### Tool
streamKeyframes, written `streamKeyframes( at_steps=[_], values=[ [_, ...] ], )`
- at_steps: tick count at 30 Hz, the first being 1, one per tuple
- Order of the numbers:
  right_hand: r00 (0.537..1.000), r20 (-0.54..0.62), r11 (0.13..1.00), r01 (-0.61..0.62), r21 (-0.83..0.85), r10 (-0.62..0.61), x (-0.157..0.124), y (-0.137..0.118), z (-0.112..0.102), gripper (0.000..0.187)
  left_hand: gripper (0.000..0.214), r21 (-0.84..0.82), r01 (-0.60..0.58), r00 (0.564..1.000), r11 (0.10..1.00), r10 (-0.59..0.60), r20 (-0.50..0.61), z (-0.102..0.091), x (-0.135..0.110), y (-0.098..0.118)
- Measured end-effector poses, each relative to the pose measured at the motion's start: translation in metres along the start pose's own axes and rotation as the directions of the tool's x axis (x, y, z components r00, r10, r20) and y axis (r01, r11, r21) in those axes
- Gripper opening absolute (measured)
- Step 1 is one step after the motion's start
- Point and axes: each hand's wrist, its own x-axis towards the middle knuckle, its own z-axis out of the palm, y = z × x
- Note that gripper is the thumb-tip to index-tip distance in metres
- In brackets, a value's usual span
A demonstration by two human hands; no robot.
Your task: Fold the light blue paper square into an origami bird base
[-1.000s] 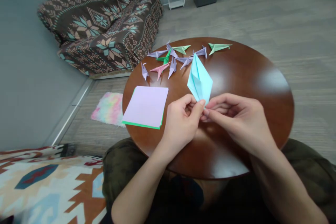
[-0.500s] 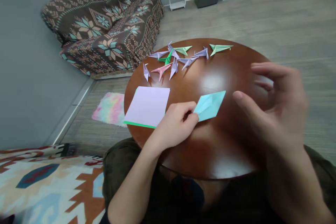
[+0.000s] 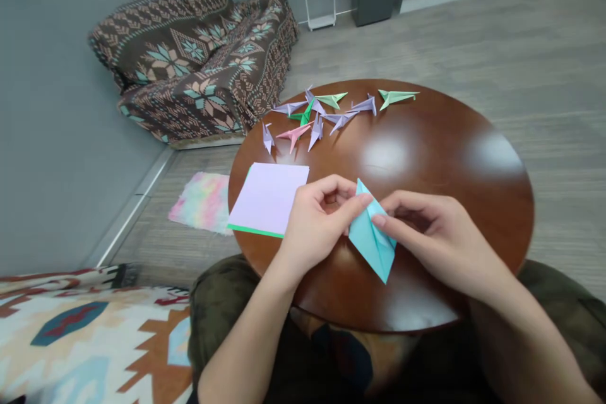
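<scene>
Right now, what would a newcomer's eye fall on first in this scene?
Probably the light blue folded paper, held between the left hand and right hand over the round brown table. Next might come the small folded paper figures, mostly purple, near the table's far edge. The boldly patterned sofa cover stands out at upper left.

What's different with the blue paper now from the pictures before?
The blue paper has been turned: it pointed away from the person, then to the right, and now one end points back toward the person. The right hand let go and moved off to the right, then came back and took hold again. The left hand holds it in every picture. The paper stack and folded paper shapes stayed put.
</scene>
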Motion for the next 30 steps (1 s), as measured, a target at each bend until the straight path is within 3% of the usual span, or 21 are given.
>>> streamKeyframes(
  at_steps=[5,11,17,22,30],
  values=[
    [0.995,-0.074,0.981,-0.053,0.188,0.067,0.002,-0.001,0.012,0.026,0.034,-0.137,0.079,0.996,0.987,-0.083,-0.020,0.008,-0.001,-0.002],
    [0.990,-0.114,0.969,-0.057,0.240,0.087,0.003,0.004,0.014,0.021,0.038,-0.185,0.119,0.988,0.975,-0.135,-0.076,0.011,0.000,-0.005],
    [0.990,-0.126,0.967,-0.035,0.251,0.068,0.003,0.008,0.015,0.018,0.036,-0.160,0.079,0.989,0.984,-0.097,-0.110,0.007,0.003,-0.011],
    [0.967,-0.253,0.969,0.086,0.232,-0.025,0.004,0.013,0.018,0.023,0.035,-0.187,0.005,0.987,0.982,-0.035,-0.155,0.005,0.003,-0.012],
    [0.945,-0.317,0.981,0.132,0.145,-0.080,0.004,0.012,0.020,0.017,0.016,-0.156,-0.022,0.995,0.988,0.007,-0.098,0.006,0.000,-0.008]
  ],
)
